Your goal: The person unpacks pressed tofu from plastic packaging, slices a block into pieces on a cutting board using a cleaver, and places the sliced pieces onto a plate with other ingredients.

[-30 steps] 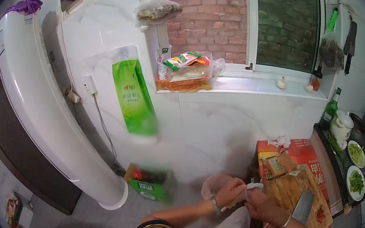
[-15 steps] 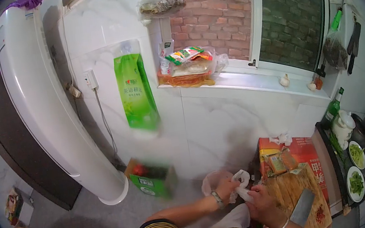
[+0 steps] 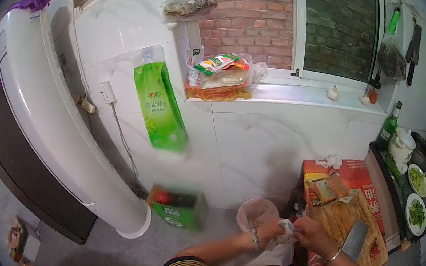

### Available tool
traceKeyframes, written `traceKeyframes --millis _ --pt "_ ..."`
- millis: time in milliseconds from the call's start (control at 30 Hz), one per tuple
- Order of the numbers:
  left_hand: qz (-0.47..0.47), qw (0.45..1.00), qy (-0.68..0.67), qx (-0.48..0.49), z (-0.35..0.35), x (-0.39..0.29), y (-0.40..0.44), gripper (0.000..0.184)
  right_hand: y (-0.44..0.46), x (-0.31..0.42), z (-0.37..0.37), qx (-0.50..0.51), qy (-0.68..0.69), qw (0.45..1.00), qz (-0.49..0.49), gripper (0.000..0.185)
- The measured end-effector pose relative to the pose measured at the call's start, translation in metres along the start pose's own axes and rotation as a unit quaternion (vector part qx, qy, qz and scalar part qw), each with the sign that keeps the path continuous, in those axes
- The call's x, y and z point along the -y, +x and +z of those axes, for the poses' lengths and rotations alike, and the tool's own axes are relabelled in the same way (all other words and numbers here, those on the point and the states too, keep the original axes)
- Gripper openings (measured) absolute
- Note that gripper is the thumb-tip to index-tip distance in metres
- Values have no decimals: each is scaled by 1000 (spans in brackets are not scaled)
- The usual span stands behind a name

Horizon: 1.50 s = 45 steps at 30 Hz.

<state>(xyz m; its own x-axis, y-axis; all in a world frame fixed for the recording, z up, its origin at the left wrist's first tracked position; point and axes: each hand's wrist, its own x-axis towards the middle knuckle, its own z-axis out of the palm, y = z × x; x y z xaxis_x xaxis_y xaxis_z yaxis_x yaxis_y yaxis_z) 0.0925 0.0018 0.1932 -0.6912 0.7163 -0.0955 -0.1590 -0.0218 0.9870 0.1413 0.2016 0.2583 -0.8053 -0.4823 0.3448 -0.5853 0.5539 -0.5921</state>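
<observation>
My left hand (image 3: 270, 232) is closed round a crumpled white plastic bag (image 3: 286, 229). Against the bag's right side, my right hand (image 3: 311, 234) pinches with bent fingers; the fingertips are partly hidden. A pale pink bin (image 3: 256, 213) stands on the floor just beyond my left hand. Below my forearms a whitish sheet-like thing (image 3: 272, 257) shows, too blurred to name. To the right of my right hand lies a wooden cutting board (image 3: 337, 219) with a cleaver (image 3: 355, 240) and chopped red bits (image 3: 374, 250) on it.
A red carton (image 3: 358, 173) sits under the board, with a packet (image 3: 328, 189) on top. Two plates of chopped greens (image 3: 416, 213), a white jar (image 3: 401, 146) and a green bottle (image 3: 388, 126) stand at the right. A green box (image 3: 178, 213) is on the floor.
The white bag has been bunched smaller between my hands, and its loop no longer shows. Both hands have moved slightly down, and more of the pink bin is visible.
</observation>
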Motion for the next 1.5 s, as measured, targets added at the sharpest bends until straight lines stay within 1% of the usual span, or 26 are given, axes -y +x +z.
traceKeyframes --millis 67,167,233,300,333,400,433,467,500,533,600,667,700,767,800,867,967,1067,1167,1267,1300,1333,1400,1433,1467,1500 --pt "-17 978 -203 51 0 23 2 25 7 9 -3 -9 -25 998 -53 24" --pt "-142 953 -231 132 -5 11 -7 24 5 10 -1 -6 -28 996 -87 24" --pt "-66 934 -345 71 4 24 -5 24 4 10 2 -33 -71 994 -79 28" --pt "-101 933 -343 -44 14 15 0 24 14 17 -6 -105 -107 985 -81 34" --pt "-87 942 -318 -58 16 11 0 23 9 20 -6 -138 -126 979 -84 38" --pt "-44 960 -259 -92 12 7 -3 20 -7 28 -4 -122 -104 987 -23 38" --pt "-33 957 -264 -118 14 15 2 16 -3 31 -4 -117 -92 989 -10 39" --pt "-49 960 -246 -126 18 15 5 15 2 31 -1 -104 -76 991 22 36" --pt "55 987 -54 -143 9 70 20 12 -2 31 7 -90 -62 993 43 34" --pt "119 968 129 -179 20 35 9 17 -3 27 14 -74 -49 994 59 31" --pt "61 979 63 -184 21 52 17 31 -4 12 24 -107 -53 992 35 26" --pt "-8 983 20 -181 24 40 17 32 -6 -2 25 -136 -54 989 29 22" --pt "23 981 4 -194 27 30 13 28 -5 -6 26 -152 -51 987 32 20" --pt "78 972 -28 -220 33 12 3 21 -5 -6 22 -123 10 985 123 24" --pt "94 965 -94 -226 34 11 3 23 -5 -5 21 -108 41 979 170 26" --pt "128 938 -224 -231 38 11 7 26 -2 -5 20 -100 31 980 171 28" --pt "129 937 -250 -208 30 30 16 29 -1 -14 23 -101 27 981 166 29" --pt "83 938 -290 -170 33 10 5 29 0 -14 22 -104 42 980 167 29" --pt "58 939 -304 -147 33 20 12 30 -1 -17 21 -120 68 979 152 26" --pt "78 956 -268 -94 29 14 6 29 -1 -16 19 -152 132 965 165 20" --pt "52 961 -261 -69 29 6 2 28 1 -14 18 -165 159 957 175 18" --pt "23 966 -254 -44 29 -7 -6 28 4 -12 15 -137 167 961 171 16" --pt "6 975 -223 -5 29 -10 -12 25 0 -9 4 -81 180 962 188 13" --pt "14 980 -198 12 27 1 -10 23 -4 -17 5 -46 145 966 207 13" --pt "12 985 -172 31 24 14 -9 22 -12 -29 16 -79 142 971 175 14" --pt "11 988 -146 50 22 27 -8 21 -10 -16 7 -61 104 973 199 17"
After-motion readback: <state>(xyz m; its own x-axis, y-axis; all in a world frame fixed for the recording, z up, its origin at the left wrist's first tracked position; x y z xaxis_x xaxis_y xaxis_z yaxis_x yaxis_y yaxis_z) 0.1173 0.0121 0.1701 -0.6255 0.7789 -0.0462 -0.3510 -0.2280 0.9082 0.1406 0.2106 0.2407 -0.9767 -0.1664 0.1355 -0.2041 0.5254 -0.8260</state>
